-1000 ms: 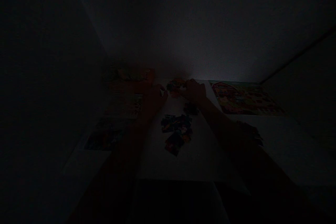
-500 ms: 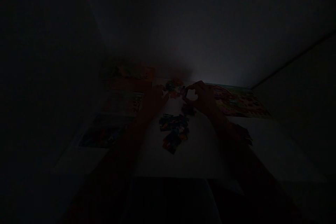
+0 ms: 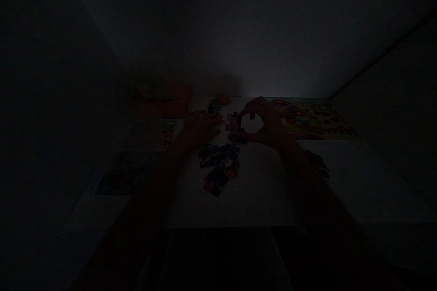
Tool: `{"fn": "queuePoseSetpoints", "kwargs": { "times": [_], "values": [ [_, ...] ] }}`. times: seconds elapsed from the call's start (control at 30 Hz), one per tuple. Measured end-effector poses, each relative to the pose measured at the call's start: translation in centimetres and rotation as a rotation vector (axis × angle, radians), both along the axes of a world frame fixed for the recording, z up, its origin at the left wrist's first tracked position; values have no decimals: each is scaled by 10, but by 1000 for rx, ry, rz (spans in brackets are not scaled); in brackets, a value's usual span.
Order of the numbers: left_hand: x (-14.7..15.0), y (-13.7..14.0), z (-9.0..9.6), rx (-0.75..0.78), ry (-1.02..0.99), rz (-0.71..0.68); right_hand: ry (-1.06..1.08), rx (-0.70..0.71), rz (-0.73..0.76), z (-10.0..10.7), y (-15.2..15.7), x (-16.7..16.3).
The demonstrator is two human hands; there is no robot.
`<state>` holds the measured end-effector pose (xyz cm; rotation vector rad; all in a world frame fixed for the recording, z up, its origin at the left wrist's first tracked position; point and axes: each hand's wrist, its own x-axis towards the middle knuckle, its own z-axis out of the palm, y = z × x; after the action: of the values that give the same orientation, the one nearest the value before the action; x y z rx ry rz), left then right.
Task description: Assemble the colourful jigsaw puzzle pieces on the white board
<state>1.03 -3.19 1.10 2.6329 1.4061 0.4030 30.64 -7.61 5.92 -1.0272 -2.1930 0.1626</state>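
Observation:
The scene is very dark. My right hand (image 3: 264, 120) curls thumb and fingers round the right edge of a pink-purple puzzle piece (image 3: 232, 123). My left hand (image 3: 202, 126) lies low over the table with its fingers stretched to the right, near an orange piece (image 3: 220, 118) whose contact with the fingertips I cannot make out. Just below the pink one is a dark puzzle piece (image 3: 238, 138). Several dark, colourful puzzle pieces (image 3: 220, 157) lie in a loose group nearer to me, and a few more pieces (image 3: 218, 103) are behind my left hand.
An orange box (image 3: 174, 108) stands at the back left. Printed picture sheets (image 3: 124, 177) lie on the left of the white table (image 3: 235, 209). A farm-like picture (image 3: 314, 122) lies at the back right, with dark pieces (image 3: 317, 163) beside my right forearm. A wall (image 3: 273, 45) rises behind.
My left hand has gone from a curved grasp to outstretched fingers. The pink-purple piece in my right hand now shows more of its face. The view has shifted slightly.

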Motion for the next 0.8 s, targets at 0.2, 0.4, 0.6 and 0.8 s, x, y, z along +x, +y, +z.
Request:
{"fn": "queuePoseSetpoints", "kwargs": {
  "times": [0.2,0.4,0.6,0.8],
  "values": [
    [7,-6,10,23,-95,36,-125,-298,59,-8,1,1],
    [16,-3,8,-3,-137,123,-166,-277,-103,-27,11,-5],
    [16,-1,11,-68,-273,121,-166,-224,-145,-32,13,-9],
    [14,-1,21,-132,-577,264,-77,-209,-180,-30,15,-9]
  ]
}}
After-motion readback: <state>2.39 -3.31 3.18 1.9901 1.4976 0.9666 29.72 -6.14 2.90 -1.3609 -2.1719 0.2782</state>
